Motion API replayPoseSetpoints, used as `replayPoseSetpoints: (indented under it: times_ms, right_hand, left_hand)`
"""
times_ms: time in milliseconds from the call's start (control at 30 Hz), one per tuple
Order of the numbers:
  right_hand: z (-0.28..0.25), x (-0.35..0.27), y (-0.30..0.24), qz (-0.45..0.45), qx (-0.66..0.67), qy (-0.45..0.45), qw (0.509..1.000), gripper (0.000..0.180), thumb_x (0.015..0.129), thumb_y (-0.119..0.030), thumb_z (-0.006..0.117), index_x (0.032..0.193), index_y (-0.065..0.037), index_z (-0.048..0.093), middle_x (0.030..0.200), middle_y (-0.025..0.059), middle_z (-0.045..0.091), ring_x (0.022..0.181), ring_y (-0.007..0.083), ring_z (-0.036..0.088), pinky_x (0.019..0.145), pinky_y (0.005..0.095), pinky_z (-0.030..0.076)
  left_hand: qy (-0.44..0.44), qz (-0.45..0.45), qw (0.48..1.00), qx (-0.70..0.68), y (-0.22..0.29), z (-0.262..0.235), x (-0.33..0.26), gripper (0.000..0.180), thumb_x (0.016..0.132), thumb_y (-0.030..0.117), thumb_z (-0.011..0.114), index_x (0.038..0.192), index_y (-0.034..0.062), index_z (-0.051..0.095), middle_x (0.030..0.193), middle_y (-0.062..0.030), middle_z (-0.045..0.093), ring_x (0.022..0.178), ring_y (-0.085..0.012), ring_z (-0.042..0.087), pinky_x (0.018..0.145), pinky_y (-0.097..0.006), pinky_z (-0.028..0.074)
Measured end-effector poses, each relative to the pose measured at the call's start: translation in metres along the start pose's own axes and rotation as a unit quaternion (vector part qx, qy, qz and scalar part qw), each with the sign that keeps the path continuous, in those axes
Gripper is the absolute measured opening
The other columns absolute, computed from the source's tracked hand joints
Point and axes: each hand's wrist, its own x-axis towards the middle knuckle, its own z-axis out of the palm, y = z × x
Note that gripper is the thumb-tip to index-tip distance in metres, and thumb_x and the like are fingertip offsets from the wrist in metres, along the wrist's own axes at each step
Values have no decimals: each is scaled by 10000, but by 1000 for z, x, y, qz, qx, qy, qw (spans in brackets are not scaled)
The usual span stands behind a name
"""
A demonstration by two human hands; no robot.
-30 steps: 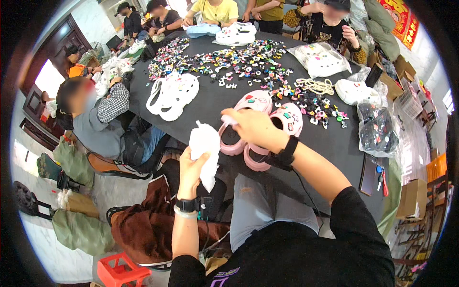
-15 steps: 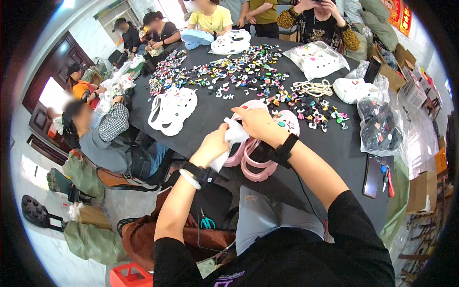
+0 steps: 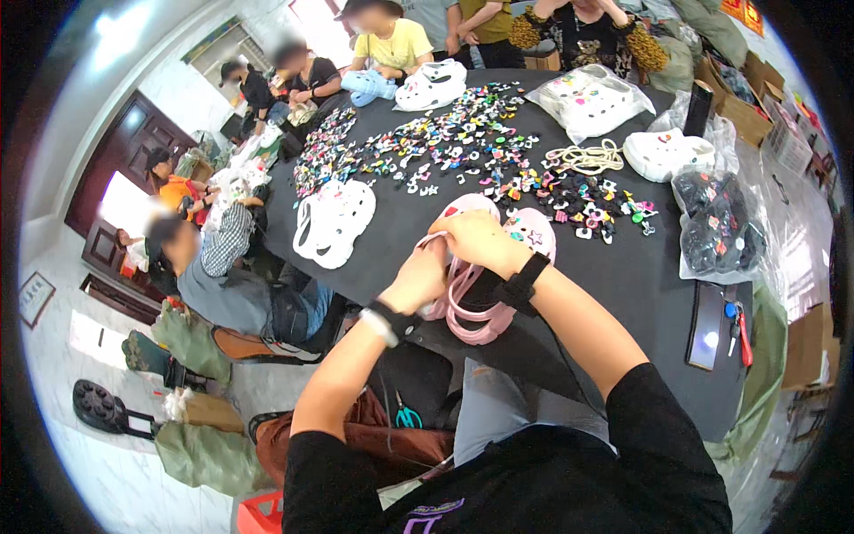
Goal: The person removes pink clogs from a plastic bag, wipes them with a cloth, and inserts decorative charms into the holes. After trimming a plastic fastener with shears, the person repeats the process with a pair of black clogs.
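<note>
A pair of pink clogs lies in front of me near the table's front edge. Red and other charms sit on the left clog (image 3: 469, 205), and the right clog (image 3: 536, 233) has a star charm. My right hand (image 3: 480, 240) is closed over the upper side of the left clog, its fingertips curled inward. Just left of it, my left hand (image 3: 418, 278) is closed, with fingers pinched at that clog's edge against my right fingers. The exact grip at the fingertips is hidden. Both pink heel straps (image 3: 476, 325) point toward me.
Loose shoe charms (image 3: 427, 142) cover the table's middle. Around them are a white clog pair (image 3: 334, 222), a bagged white pair (image 3: 592, 102), cord (image 3: 584, 157), bagged dark clogs (image 3: 719, 222), a phone (image 3: 707, 325) and keys (image 3: 738, 331). Several people sit or stand around.
The white tissue that was in my left hand is out of sight. My left hand has moved closer to my right, onto the left clog's edge. The view has shifted slightly.
</note>
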Motion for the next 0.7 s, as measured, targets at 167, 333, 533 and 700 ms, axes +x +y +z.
replayPoseSetpoints:
  times_ms: [167, 333, 533, 700]
  right_hand:
    - [-3, -7, 11, -39, 35, 55, 997, 220, 804, -140, 553, 968, -128, 699, 859, 125, 693, 780, 311, 671, 730, 415, 529]
    - [-4, -8, 6, -25, 30, 51, 998, 217, 806, -148, 562, 977, -129, 696, 858, 130, 692, 788, 315, 669, 735, 421, 527]
    - [-15, -11, -1, 12, 33, 6, 999, 236, 831, -168, 574, 1036, -122, 681, 931, 136, 688, 849, 300, 667, 765, 405, 522]
    - [-88, -61, 17, 118, 240, 64, 961, 280, 943, -114, 524, 1205, -40, 588, 1148, 74, 641, 997, 142, 605, 869, 292, 482]
  left_hand:
    - [65, 172, 982, 38, 5, -32, -43, 556, 771, 6, 579, 1308, -21, 438, 1261, -261, 511, 1187, -393, 487, 1017, -430, 393]
    - [-23, 125, 991, 47, -7, -31, -49, 537, 777, -22, 527, 1311, 7, 474, 1283, -212, 518, 1163, -359, 516, 984, -400, 429]
    - [-32, 86, 995, 41, -9, -1, 3, 392, 800, 7, 476, 1186, -8, 547, 1180, -251, 562, 1092, -390, 545, 902, -435, 459]
    - [-4, 173, 984, -51, -11, -19, -5, 370, 852, 53, 520, 1216, -6, 551, 1229, -234, 559, 1150, -378, 529, 993, -429, 403]
